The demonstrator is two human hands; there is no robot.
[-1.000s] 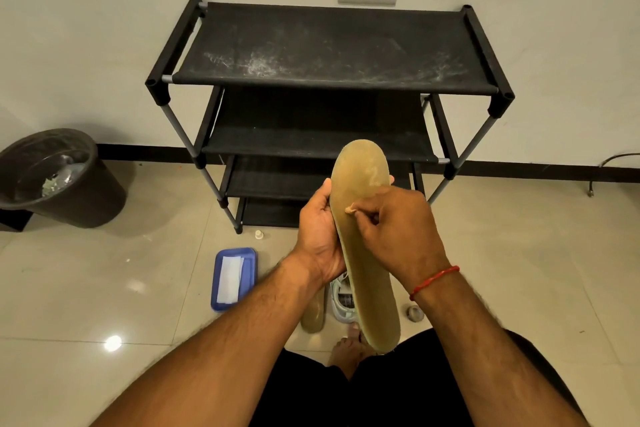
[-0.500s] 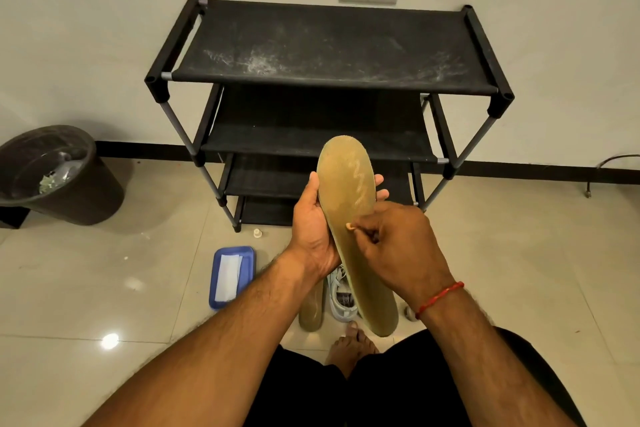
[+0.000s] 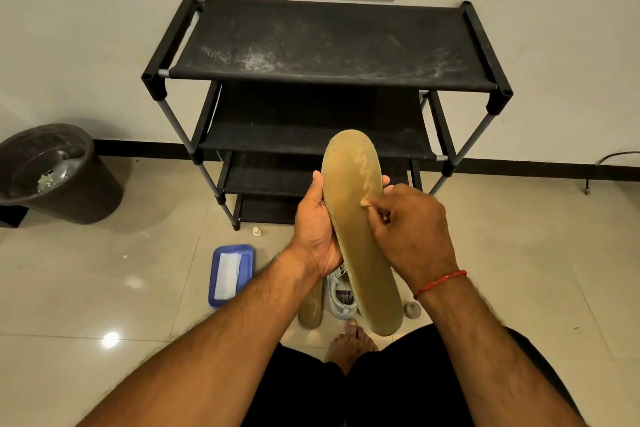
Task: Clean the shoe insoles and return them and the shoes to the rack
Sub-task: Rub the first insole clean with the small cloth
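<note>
1. Now the insole (image 3: 356,229) is hanging in mid-air, toe end up, before the rack (image 3: 329,45); the left hand (image 3: 317,229) is gripping its left edge, fingers wrapped behind.
2. The right hand (image 3: 412,236) is pressing one tip to its face, fingers curled; whether it is pinching anything, I cannot tell.
3. Short, firm rubs are likely serving best, the left hand bracing behind the spot.
4. A second insole (image 3: 311,305) and a shoe (image 3: 341,295) are lying near, on the floor.

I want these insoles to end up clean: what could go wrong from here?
1. The rack's top shelf is streaked with dust; a cleaned insole laid there would likely pick it up.
2. The left hand grips the insole only at mid-length while the right hand presses a pale bit on it; hard pressure might bend or drop it.
3. A cap lies loose on the floor, easy to kick.
</note>
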